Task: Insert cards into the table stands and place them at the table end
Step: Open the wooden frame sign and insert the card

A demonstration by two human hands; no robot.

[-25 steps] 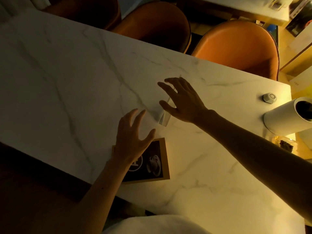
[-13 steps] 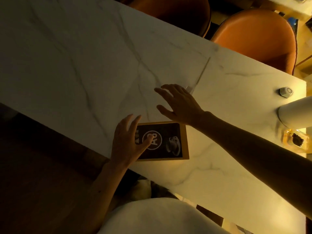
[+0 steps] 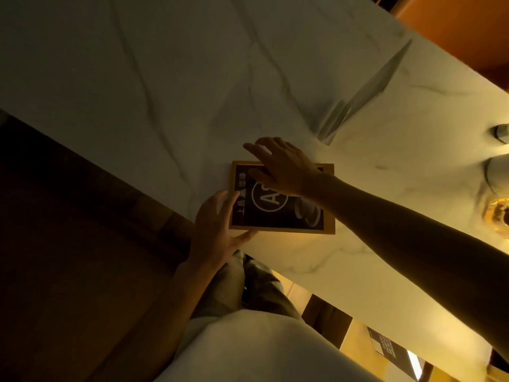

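Observation:
A black card (image 3: 278, 216) with a tan border and a white circled letter lies flat on the marble table (image 3: 165, 78) near its front edge. My left hand (image 3: 217, 230) touches the card's left edge, thumb under the lower corner, fingers spread. My right hand (image 3: 283, 166) hovers flat over the card's upper part, fingers apart, hiding some of the print. A clear acrylic table stand (image 3: 355, 106) stands beyond the card to the upper right, untouched.
An orange chair (image 3: 468, 31) is behind the table's far edge. At the right edge are a small round device (image 3: 500, 133), a white cylinder base (image 3: 495, 175) and an amber glass dish (image 3: 498, 216). Another dark card (image 3: 385, 346) lies below the table.
My right hand has drawn back from the clear stand to over the card. My left hand has shifted to the card's left edge. The camera has tilted down and closer.

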